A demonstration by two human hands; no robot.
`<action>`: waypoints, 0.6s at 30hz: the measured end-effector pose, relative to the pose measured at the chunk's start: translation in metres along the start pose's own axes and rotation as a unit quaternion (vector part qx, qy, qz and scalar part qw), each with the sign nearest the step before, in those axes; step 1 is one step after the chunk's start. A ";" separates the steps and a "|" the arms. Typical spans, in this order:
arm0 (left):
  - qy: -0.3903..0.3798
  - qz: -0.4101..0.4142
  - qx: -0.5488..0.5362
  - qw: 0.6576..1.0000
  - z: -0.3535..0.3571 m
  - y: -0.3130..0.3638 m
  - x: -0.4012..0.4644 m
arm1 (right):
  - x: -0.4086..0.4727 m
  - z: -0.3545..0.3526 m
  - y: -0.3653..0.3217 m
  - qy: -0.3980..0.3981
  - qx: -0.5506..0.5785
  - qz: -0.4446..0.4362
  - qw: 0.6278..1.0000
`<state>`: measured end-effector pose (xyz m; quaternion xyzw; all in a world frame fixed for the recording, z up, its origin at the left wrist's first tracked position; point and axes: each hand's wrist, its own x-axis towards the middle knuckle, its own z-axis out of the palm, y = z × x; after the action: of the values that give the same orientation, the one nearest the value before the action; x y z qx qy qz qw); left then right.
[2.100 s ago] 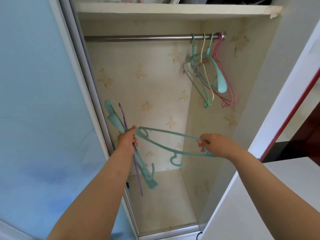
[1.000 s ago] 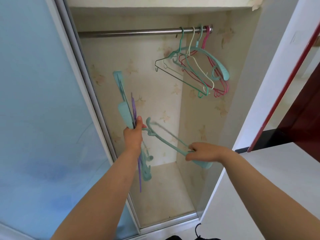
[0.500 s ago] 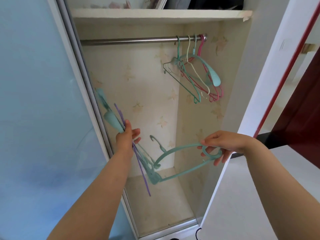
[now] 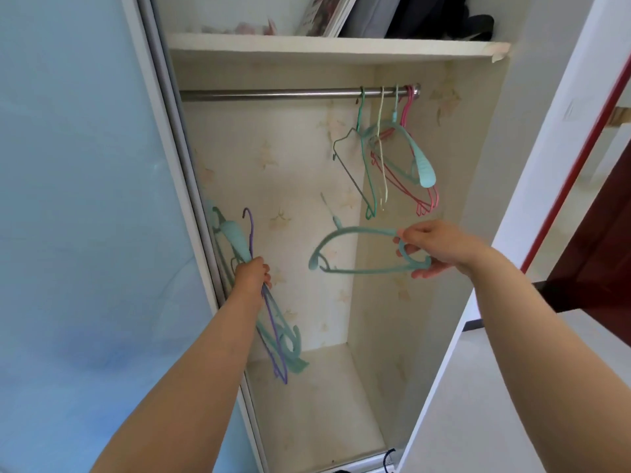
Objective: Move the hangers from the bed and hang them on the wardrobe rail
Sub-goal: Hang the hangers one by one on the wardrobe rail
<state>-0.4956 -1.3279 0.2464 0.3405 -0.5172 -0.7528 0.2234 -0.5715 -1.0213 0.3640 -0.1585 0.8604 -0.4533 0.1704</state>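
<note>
My right hand (image 4: 435,248) grips one end of a teal plastic hanger (image 4: 355,249) and holds it level inside the wardrobe, hook pointing up, below the hung ones. My left hand (image 4: 252,275) grips a bundle of teal hangers and a thin purple one (image 4: 269,314) by the middle, near the door frame. The metal rail (image 4: 273,95) runs under the shelf. Several hangers (image 4: 392,158), teal, cream, pink and dark wire, hang at the rail's right end.
A pale blue sliding door (image 4: 85,216) fills the left side. The white shelf (image 4: 324,47) above the rail carries books and dark items. A white wall edge with a red strip (image 4: 577,158) stands to the right. The wardrobe floor (image 4: 317,404) lies below.
My right hand has pulled the teal hanger free of the bundle, raised it and turned its hook upward. The left hand's bundle has stayed near the door frame.
</note>
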 end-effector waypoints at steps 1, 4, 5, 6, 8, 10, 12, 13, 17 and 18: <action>-0.014 0.002 -0.006 1.000 0.003 0.004 -0.002 | 0.005 0.008 -0.005 0.022 0.029 -0.010 0.999; -0.052 -0.002 -0.063 0.997 0.015 0.019 -0.009 | 0.021 0.025 -0.022 0.080 0.118 -0.043 0.989; -0.066 0.000 -0.084 0.994 0.019 0.025 -0.012 | 0.028 0.028 -0.031 0.096 0.140 -0.054 0.984; -0.079 0.004 -0.100 0.992 0.024 0.032 -0.015 | 0.034 0.028 -0.040 0.112 0.157 -0.066 0.979; -0.104 0.016 -0.120 0.987 0.033 0.047 -0.020 | 0.047 0.024 -0.059 0.150 0.172 -0.090 0.969; -0.124 0.029 -0.124 0.984 0.041 0.061 -0.026 | 0.061 0.016 -0.079 0.185 0.164 -0.113 0.962; -0.135 0.041 -0.123 0.982 0.048 0.073 -0.031 | 0.075 0.009 -0.096 0.201 0.141 -0.131 0.961; -0.137 0.047 -0.120 0.982 0.051 0.078 -0.032 | 0.083 0.007 -0.103 0.199 0.132 -0.133 0.962; -0.143 0.063 -0.111 0.981 0.057 0.091 -0.035 | 0.112 0.006 -0.118 0.175 0.127 -0.123 0.969; -0.143 0.063 -0.113 0.981 0.056 0.094 -0.035 | 0.118 0.006 -0.119 0.166 0.127 -0.113 0.971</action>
<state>-0.5156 -1.3026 0.3567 0.1687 -0.4758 -0.8319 0.2307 -0.6597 -1.1405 0.4424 -0.1543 0.7886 -0.5951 -0.0085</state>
